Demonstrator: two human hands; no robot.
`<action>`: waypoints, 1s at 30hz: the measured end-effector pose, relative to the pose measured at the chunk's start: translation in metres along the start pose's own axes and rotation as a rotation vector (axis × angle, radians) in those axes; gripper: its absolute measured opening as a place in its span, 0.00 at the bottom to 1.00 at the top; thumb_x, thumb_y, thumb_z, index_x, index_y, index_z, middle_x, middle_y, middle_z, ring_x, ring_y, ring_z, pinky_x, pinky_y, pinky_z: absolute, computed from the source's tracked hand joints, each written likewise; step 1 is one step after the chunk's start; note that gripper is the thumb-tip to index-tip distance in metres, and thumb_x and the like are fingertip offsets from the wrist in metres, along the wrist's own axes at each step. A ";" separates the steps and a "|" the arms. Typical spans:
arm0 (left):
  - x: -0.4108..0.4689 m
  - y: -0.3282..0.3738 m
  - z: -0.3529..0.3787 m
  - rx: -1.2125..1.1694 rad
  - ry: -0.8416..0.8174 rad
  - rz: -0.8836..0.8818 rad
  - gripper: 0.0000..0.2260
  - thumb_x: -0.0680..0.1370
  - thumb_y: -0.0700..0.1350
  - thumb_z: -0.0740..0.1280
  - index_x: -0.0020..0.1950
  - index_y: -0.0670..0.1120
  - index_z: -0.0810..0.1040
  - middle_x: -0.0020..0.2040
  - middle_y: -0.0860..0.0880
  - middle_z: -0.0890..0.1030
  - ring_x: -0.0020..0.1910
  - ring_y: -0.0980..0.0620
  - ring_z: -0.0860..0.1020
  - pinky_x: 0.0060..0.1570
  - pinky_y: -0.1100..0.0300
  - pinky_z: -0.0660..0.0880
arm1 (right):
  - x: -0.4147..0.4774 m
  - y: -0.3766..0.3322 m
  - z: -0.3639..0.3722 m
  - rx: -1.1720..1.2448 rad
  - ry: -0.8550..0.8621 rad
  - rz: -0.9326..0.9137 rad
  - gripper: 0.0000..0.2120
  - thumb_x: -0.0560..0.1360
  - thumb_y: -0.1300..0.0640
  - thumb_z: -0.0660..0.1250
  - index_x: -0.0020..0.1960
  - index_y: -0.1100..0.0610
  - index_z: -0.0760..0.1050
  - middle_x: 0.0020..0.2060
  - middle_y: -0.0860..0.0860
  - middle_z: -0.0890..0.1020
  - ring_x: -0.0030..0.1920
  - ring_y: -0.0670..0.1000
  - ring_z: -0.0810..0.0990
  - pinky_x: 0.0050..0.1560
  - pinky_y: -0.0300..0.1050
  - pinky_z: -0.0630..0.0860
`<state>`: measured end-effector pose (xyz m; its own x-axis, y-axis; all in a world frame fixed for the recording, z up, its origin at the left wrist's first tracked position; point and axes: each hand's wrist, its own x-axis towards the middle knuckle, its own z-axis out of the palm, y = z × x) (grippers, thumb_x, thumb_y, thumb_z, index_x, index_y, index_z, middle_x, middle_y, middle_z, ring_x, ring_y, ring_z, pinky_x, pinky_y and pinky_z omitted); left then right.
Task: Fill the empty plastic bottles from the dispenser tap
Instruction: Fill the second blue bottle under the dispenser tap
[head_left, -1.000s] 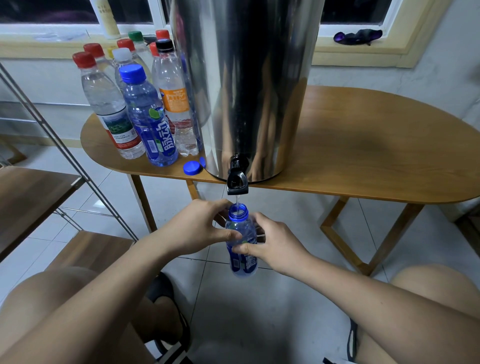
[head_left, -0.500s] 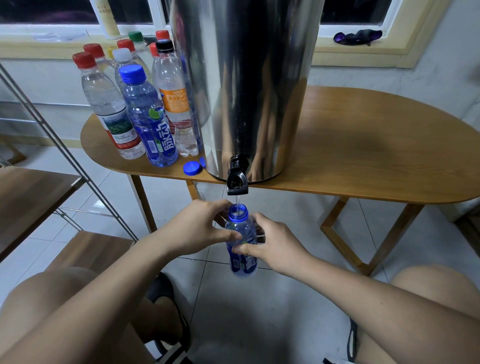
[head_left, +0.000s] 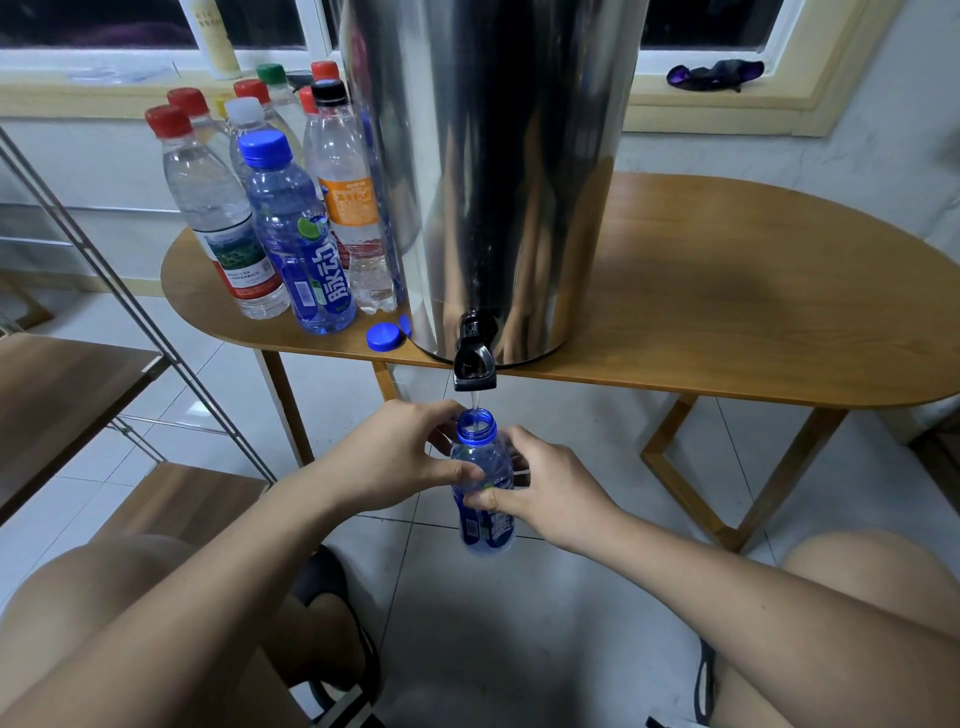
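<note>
Almost nothing differs from a second ago. Water runs from the tap (head_left: 474, 367) into the open bottle (head_left: 481, 486) as before, and the level inside cannot be read well enough to call it higher. The left hand (head_left: 396, 453) at 9 o'clock of the bottle and the right hand (head_left: 545, 491) at 3 o'clock show no shift.

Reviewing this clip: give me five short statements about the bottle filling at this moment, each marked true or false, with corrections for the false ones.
1. Both hands, left hand and right hand, hold the blue bottle. True.
2. The bottle has its cap on. False: its mouth is open.
3. Water runs from the tap into it. True.
4. The loose blue cap lies on the floor. False: it lies on the table.
5. The dispenser is red plastic. False: it is shiny metal.
</note>
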<state>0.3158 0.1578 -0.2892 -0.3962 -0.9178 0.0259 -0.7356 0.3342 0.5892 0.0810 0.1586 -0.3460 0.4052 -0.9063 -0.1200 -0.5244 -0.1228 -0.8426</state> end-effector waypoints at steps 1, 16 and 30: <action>0.000 0.000 0.000 0.001 -0.001 0.000 0.18 0.75 0.58 0.81 0.59 0.58 0.78 0.49 0.61 0.84 0.49 0.68 0.81 0.43 0.74 0.73 | 0.000 0.000 0.000 0.000 -0.001 -0.001 0.37 0.71 0.36 0.81 0.75 0.41 0.70 0.68 0.41 0.82 0.65 0.45 0.82 0.64 0.49 0.83; 0.000 0.001 0.000 -0.007 -0.009 -0.005 0.19 0.76 0.57 0.81 0.61 0.56 0.79 0.51 0.58 0.85 0.50 0.66 0.82 0.44 0.72 0.74 | -0.002 -0.002 0.000 0.015 -0.006 -0.003 0.35 0.73 0.38 0.80 0.74 0.41 0.70 0.67 0.40 0.82 0.63 0.42 0.82 0.59 0.41 0.81; 0.000 -0.001 0.001 0.000 0.000 0.007 0.18 0.75 0.57 0.81 0.59 0.58 0.77 0.49 0.59 0.84 0.49 0.66 0.81 0.43 0.73 0.72 | -0.001 -0.002 0.000 0.000 0.006 -0.009 0.34 0.72 0.37 0.81 0.73 0.40 0.71 0.65 0.39 0.83 0.62 0.42 0.82 0.61 0.45 0.83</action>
<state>0.3156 0.1580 -0.2907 -0.4010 -0.9156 0.0301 -0.7332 0.3405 0.5887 0.0818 0.1595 -0.3440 0.4055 -0.9076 -0.1092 -0.5208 -0.1312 -0.8436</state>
